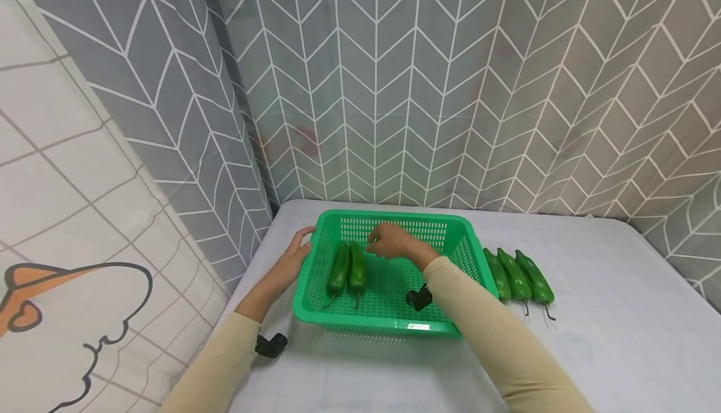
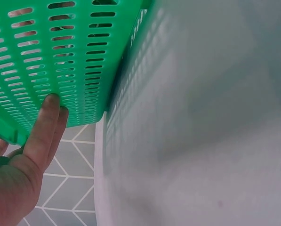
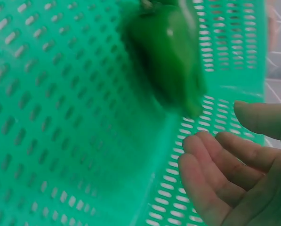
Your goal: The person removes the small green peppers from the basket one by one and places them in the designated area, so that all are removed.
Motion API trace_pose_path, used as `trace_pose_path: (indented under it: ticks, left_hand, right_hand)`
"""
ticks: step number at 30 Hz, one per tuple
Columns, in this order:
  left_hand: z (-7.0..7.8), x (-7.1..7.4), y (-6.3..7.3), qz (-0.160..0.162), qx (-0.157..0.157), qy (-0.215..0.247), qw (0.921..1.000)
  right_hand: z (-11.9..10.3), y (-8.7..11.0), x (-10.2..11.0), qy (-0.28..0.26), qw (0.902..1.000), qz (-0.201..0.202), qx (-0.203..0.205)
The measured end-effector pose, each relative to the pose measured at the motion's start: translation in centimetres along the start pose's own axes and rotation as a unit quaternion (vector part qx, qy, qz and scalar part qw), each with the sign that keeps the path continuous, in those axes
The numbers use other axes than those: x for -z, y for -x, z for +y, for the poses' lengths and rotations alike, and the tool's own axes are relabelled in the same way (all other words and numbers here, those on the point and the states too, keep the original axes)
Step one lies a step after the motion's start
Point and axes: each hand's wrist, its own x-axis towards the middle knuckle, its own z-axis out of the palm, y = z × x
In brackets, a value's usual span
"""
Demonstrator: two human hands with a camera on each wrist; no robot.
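A green plastic basket (image 1: 388,323) with slotted walls stands on the table. Two long green peppers lie side by side in its left half, the left pepper (image 1: 338,269) and the right pepper (image 1: 357,268), stems toward the person. At the basket's left rim, my left hand (image 1: 293,256) holds on, its fingers (image 2: 45,127) straight against the outer wall. Inside the basket, my right hand (image 1: 391,241) is just right of the peppers' far ends. Its fingers (image 3: 220,165) are loosely bent with nothing between them; a blurred pepper (image 3: 171,56) lies beside them.
Right of the basket, three more green peppers (image 1: 515,274) lie in a row on the white-covered table (image 1: 597,325), the nearest close against the basket wall. A grey patterned curtain (image 1: 394,87) hangs behind the table; a white printed cloth (image 1: 73,150) is on the left.
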Motion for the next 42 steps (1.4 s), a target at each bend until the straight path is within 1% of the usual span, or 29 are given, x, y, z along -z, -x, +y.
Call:
trace_pose_path:
  ticks: [5,9,14,23,28,30,37,42]
  left_hand:
    - [0.0,-0.1,0.0,0.000,-0.002,-0.002,1.0000]
    - [0.2,-0.2,0.1,0.002,-0.005,-0.005,1.0000]
    - [0.2,0.0,0.3,0.002,-0.003,-0.005,1.0000]
    - [0.2,0.0,0.2,-0.005,-0.009,-0.007,0.9999]
    - [0.3,0.1,0.2,-0.003,-0.004,-0.018,0.9998]
    - [0.2,0.1,0.2,-0.003,-0.006,-0.022,0.9997]
    - [0.1,0.1,0.1,-0.007,-0.003,-0.015,0.9999]
    - [0.1,0.1,0.1,-0.009,0.000,-0.005,0.9999]
  right_hand:
    - [0.1,-0.5,-1.1,-0.029,0.9991,-0.018,-0.025]
    - [0.0,-0.6,-1.6,-0.058,0.9971,-0.021,-0.046]
    - [-0.2,-0.8,-2.1,-0.068,0.9956,-0.022,-0.060]
    - [0.0,-1.4,-3.2,-0.076,0.9939,-0.038,-0.069]
    - [0.0,-1.5,-3.4,-0.078,0.9940,-0.034,-0.068]
    - [0.0,-1.4,-3.4,-0.082,0.9938,-0.033,-0.067]
    - [-0.4,-1.1,-3.4,-0.108,0.9903,-0.041,-0.078]
    - [-0.7,-1.0,-3.3,-0.113,0.9886,-0.039,-0.092]
